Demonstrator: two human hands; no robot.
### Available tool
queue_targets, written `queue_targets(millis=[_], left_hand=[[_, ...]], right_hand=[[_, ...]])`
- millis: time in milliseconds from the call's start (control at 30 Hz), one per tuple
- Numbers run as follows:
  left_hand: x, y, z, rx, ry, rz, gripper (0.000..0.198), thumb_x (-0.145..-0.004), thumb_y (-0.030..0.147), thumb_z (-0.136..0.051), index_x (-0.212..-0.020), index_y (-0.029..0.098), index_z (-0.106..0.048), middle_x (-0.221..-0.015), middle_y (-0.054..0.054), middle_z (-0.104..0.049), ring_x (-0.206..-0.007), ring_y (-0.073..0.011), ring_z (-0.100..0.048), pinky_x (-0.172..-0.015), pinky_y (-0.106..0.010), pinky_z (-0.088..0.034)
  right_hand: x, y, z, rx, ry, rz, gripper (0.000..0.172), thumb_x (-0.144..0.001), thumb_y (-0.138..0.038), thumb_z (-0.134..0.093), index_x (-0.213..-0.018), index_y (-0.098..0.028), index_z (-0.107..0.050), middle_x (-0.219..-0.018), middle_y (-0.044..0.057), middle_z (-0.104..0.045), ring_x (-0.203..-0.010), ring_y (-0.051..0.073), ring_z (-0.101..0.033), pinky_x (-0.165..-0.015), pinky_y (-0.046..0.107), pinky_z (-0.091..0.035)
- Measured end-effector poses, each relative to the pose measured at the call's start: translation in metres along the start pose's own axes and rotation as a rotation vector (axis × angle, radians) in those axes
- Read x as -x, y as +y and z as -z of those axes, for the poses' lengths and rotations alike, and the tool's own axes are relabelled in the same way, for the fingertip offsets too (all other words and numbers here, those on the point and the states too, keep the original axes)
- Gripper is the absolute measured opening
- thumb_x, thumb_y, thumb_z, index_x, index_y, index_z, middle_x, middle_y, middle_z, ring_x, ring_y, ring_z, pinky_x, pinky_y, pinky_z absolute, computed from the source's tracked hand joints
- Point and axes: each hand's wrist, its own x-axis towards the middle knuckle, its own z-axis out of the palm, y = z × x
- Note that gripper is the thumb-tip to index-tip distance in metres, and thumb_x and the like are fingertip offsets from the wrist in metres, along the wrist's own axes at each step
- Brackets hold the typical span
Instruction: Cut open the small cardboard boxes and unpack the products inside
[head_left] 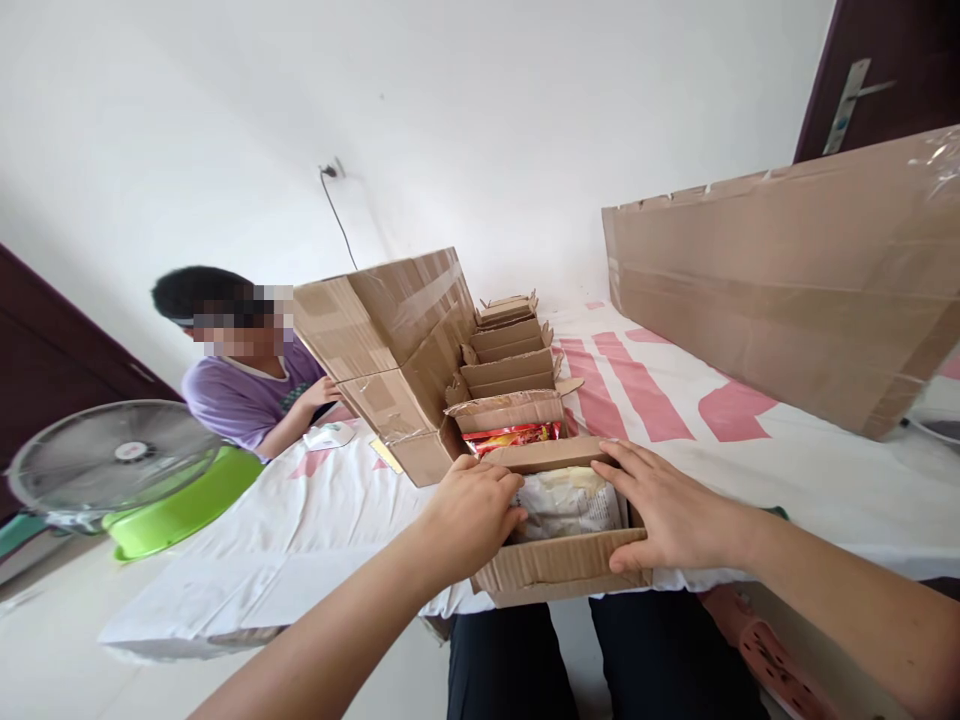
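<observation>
A small open cardboard box (559, 565) sits at the near edge of the table, with a pale plastic packet (566, 500) inside it. My left hand (472, 510) curls over the box's left side, its fingers closed on the packet's left end. My right hand (667, 505) lies flat with fingers stretched over the box's right edge, its thumb on the front flap. Just behind, a second small box holds a red snack packet (512, 437). A row of several more small cardboard boxes (510, 365) runs away from me.
A large open carton (390, 350) stands left of the row. A long flat carton (787, 290) lies at the right. Another person in a purple shirt (247, 395) sits at the table's far left, hand by a white object (328, 435). A fan (112, 465) and green basin (180, 510) stand on the floor.
</observation>
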Motion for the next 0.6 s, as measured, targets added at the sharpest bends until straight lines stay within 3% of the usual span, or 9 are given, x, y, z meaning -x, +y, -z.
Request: queue_targets(millis=[167, 300, 400, 600], left_hand=[[-0.011, 0.008, -0.003, -0.102, -0.084, -0.027, 0.019, -0.090, 0.029, -0.060, -0.097, 0.014, -0.068, -0.100, -0.013, -0.074, -0.097, -0.0301, -0.068, -0.090, -0.045, -0.042], [-0.018, 0.012, -0.008, -0.132, -0.072, -0.043, 0.026, -0.088, 0.026, -0.062, -0.107, 0.011, -0.066, -0.101, -0.016, -0.072, -0.099, -0.0330, -0.066, -0.087, -0.046, -0.043], [-0.023, 0.013, -0.012, -0.109, -0.051, -0.006, 0.024, -0.085, 0.026, -0.065, -0.103, 0.010, -0.067, -0.105, -0.019, -0.070, -0.106, -0.0349, -0.063, -0.090, -0.047, -0.042], [-0.025, 0.012, -0.016, -0.060, -0.092, -0.057, 0.010, -0.084, 0.023, -0.064, -0.080, 0.018, -0.071, -0.086, -0.008, -0.073, -0.090, -0.0275, -0.068, -0.087, -0.043, -0.043]], right_hand=[[-0.001, 0.000, -0.001, 0.020, -0.026, -0.023, 0.115, -0.064, -0.078, -0.068, -0.150, -0.008, -0.038, -0.162, 0.024, -0.015, -0.147, 0.045, -0.015, -0.117, 0.061, -0.024], [-0.001, -0.002, 0.001, 0.001, -0.032, -0.033, 0.114, -0.064, -0.077, -0.070, -0.149, -0.008, -0.039, -0.162, 0.024, -0.015, -0.147, 0.046, -0.014, -0.117, 0.062, -0.023], [0.000, -0.003, 0.002, -0.017, -0.022, -0.030, 0.111, -0.064, -0.075, -0.071, -0.148, -0.008, -0.042, -0.162, 0.023, -0.017, -0.147, 0.046, -0.016, -0.117, 0.061, -0.023], [0.001, -0.001, -0.002, 0.012, 0.012, -0.013, 0.113, -0.063, -0.078, -0.070, -0.148, -0.009, -0.041, -0.161, 0.023, -0.019, -0.147, 0.044, -0.017, -0.117, 0.060, -0.025]])
